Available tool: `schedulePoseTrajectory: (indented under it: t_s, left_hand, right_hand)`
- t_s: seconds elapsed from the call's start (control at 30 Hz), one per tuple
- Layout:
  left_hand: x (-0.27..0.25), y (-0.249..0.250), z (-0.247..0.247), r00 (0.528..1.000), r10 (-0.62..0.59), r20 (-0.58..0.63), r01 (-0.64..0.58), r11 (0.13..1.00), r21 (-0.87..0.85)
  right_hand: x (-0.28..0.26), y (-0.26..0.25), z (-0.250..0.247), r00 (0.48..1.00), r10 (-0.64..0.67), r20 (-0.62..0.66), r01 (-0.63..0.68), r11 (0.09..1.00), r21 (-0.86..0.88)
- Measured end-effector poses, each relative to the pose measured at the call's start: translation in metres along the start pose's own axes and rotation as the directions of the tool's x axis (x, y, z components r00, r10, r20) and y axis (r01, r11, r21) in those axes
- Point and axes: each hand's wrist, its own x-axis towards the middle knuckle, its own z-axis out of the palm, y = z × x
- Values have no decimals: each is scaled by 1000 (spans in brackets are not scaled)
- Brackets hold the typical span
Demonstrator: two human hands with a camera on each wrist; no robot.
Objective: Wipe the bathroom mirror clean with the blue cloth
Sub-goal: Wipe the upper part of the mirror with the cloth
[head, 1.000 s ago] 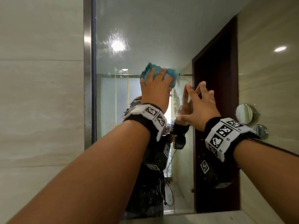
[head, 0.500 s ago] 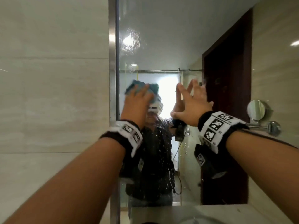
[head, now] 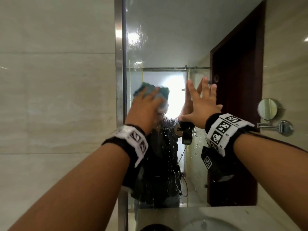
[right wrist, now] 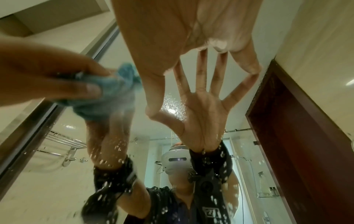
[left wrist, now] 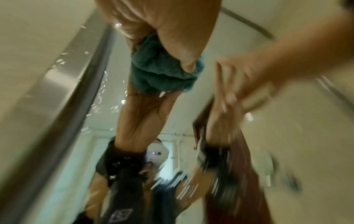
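Note:
The bathroom mirror [head: 166, 39] fills the middle of the head view, with water drops [head: 196, 144] on its lower part. My left hand [head: 146, 105] grips the bunched blue cloth [head: 143, 88] and holds it against the glass close to the mirror's steel left frame [head: 119, 64]. The left wrist view shows the cloth [left wrist: 153, 63] under my fingers [left wrist: 172, 30], much blurred. My right hand [head: 201, 100] lies on the glass to the right, fingers straight and spread. In the right wrist view that hand [right wrist: 191, 30] meets its reflection, with the cloth [right wrist: 114, 87] beside it.
Beige tiled wall [head: 58, 97] runs left of the frame. A round swing-arm mirror [head: 267, 108] is fixed to the right wall. Below lie a pale countertop [head: 241, 214] and a white basin [head: 213, 222]. The mirror reflects me, a dark door and a shower screen.
My left hand has carried the cloth down and left across the glass, toward the steel frame. The right hand has stayed flat on the mirror. The head view has shifted left.

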Motion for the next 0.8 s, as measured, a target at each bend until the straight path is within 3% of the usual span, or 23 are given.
schedulePoseTrajectory:
  t_s: [0.07,0.1,0.13,0.23,0.37,0.47,0.57,0.63,0.7,0.8]
  left_hand:
    - [15,0,-4,971,-225,-84,220,973,-66]
    - [14,5,3,957,-270,-103,265,962,-61]
    - [6,13,10,961,-263,-88,259,965,-48]
    - [-32,40,36,998,-58,14,58,998,1]
    - [-18,32,29,994,-18,110,13,999,45]
    - [19,6,3,984,-174,-35,172,984,-49]
    - [23,-5,-1,919,-346,-190,324,936,-139]
    - [6,13,11,942,-310,-127,294,947,-128]
    - [-15,34,25,983,-182,-21,179,979,-96]
    - [-20,36,29,994,-90,63,94,994,-57]
  right_hand:
    - [1,0,1,1000,0,2,1,1000,-6]
    - [1,0,1,1000,1,5,-1,1000,-2]
    - [1,1,0,1000,1,5,-1,1000,2]
    - [-1,1,-2,1000,-5,1,5,1000,5]
    - [-1,0,-3,1000,-1,0,1,1000,-14]
    - [1,2,0,1000,1,6,-1,1000,-17]
    - [3,3,2,1000,-8,-10,8,1000,-20]
    - [3,4,2,1000,-10,-23,9,1000,-14]
    - [2,4,1,1000,-8,-17,8,1000,-7]
    - [1,2,0,1000,-4,-19,3,1000,-6]
